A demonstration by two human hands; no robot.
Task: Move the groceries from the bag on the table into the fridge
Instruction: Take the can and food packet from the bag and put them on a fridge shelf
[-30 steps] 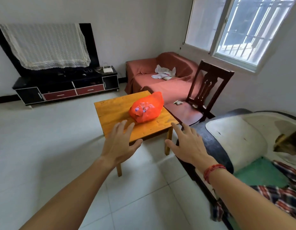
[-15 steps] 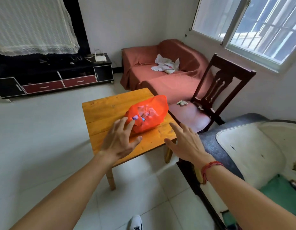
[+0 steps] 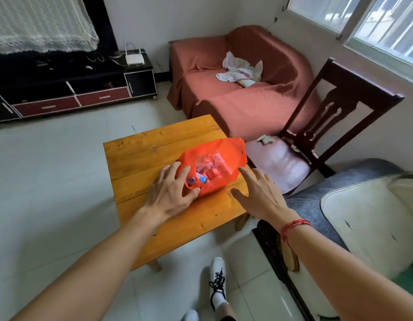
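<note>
Fingers (image 3: 184,174) released on both: left hand (image 3: 169,196) touches soft, prob. light orange plastic bag (image 3: 220,156) on wooden desk (image 3: 143,147), right hand (image 3: 262,196) beside it; grab near-end handles.

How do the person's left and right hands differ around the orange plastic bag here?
The left hand lies on the near end of the orange plastic bag, fingers and thumb spread over it; the right hand is beside the bag, contact unclear. The right wrist wears a red string bracelet; the left wrist is bare. Both hands are open over the wooden table.
</note>
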